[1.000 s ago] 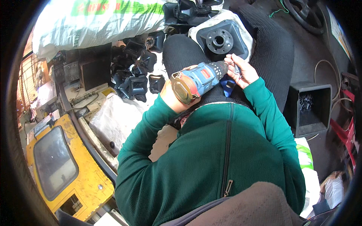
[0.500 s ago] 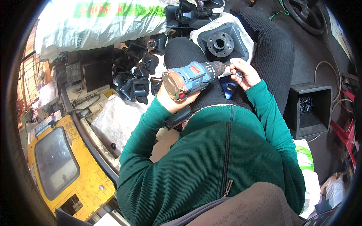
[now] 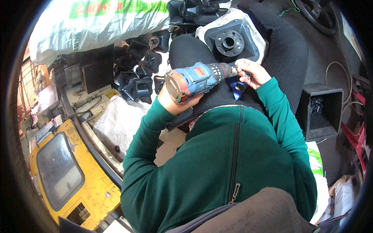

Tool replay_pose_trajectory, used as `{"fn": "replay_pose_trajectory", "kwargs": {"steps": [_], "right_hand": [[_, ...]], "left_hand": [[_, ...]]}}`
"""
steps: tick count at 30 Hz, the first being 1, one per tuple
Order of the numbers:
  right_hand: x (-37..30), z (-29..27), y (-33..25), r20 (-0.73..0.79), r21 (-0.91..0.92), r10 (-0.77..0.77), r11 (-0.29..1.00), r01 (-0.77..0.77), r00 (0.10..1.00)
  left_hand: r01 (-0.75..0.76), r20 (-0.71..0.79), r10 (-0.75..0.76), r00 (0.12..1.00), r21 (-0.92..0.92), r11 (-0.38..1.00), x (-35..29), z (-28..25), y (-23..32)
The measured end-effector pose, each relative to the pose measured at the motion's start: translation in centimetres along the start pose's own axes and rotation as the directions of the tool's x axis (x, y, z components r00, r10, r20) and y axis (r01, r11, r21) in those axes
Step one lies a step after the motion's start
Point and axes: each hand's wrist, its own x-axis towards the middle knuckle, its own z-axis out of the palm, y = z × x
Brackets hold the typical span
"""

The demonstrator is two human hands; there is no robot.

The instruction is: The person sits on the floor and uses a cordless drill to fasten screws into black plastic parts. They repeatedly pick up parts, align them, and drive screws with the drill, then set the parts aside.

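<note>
A blue cordless drill (image 3: 196,79) lies level across my lap, its chuck pointing right. My left hand (image 3: 175,101) is wrapped round its grip from below, and the body hides most of those fingers. At the tip of the drill, my right hand (image 3: 253,73) pinches with thumb and forefinger. Several small dark screws (image 3: 247,75) show in its curled fingers. Just beyond the drill, a black square housing (image 3: 250,42) with a round, holed flange (image 3: 230,43) rests on white plastic between my legs. Below the right hand is a blue triangular piece (image 3: 237,87).
An open grey bin (image 3: 307,112) with screws (image 3: 316,105) inside stands at the right. Several black housings (image 3: 138,89) are heaped left of my knee. A big white sack (image 3: 105,27) lies at the far left, and a worn yellow machine panel (image 3: 97,194) is near left.
The drill and my left hand have shifted slightly left. The housing appears a little further right and tilted differently. Both hands keep their hold.
</note>
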Motion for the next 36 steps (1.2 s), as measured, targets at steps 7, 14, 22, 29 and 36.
{"fn": "replay_pose_trajectory", "kwargs": {"steps": [7, 14, 22, 29, 36], "right_hand": [[0.9, 0.0, -0.1, -0.039, -0.025, 0.135, 0.99, -0.136, 0.99], [1.4, 0.1, -0.6, -0.039, -0.016, 0.127, 0.992, -0.127, 0.991], [1.0, -0.2, 0.7, -0.363, -0.028, -0.048, 0.999, 0.041, 0.931], [2.5, -1.0, 0.9, -0.548, -0.14, -0.237, 0.972, 0.191, 0.802], [3.4, -1.0, -0.1, -0.643, -0.325, -0.305, 0.939, 0.111, 0.702]], "left_hand": [[0.12, 0.231, -0.122, 0.965, 0.021, 0.993, 0.5, -1.5, 0.7], [0.112, 0.083, -0.103, 0.991, -0.113, 0.987, 1.5, -1.8, 1.0], [0.042, -0.022, -0.041, 0.999, 0.094, 0.995, 2.2, -1.5, 0.0], [0.208, 0.046, -0.224, 0.973, 0.228, 0.951, 4.2, -1.4, -0.8], [0.122, 0.244, -0.222, 0.944, 0.368, 0.922, 7.8, -2.4, -0.2]]}}
